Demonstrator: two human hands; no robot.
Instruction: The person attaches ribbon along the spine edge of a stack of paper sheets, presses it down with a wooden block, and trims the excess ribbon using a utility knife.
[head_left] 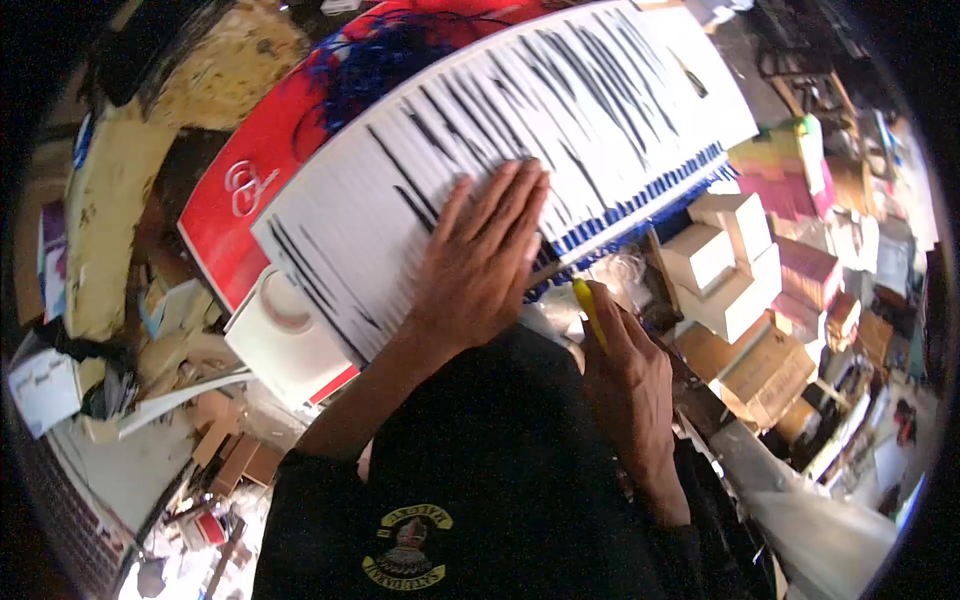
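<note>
A large white panel [355, 215] with long dark slits or stripes lies slanted in front of me. My left hand [482, 255] rests flat on it, fingers stretched out together and pointing away from me. Blue material shows in a row of short marks [640, 200] along the panel's near right edge. Beside that edge, my right hand [630, 365] is closed around a slim yellow-handled tool [590, 312]. The tool points toward the panel's edge, and its exact kind is unclear. A tangle of blue strands [375, 65] lies behind the panel.
Under the white panel is a red board [225, 215], with a cream-coloured piece [285, 340] nearer me. Several white boxes [725, 265] and cardboard cartons [765, 375] are stacked at right. Stained yellowish foam [110, 220] stands at left, above scattered scraps [240, 460].
</note>
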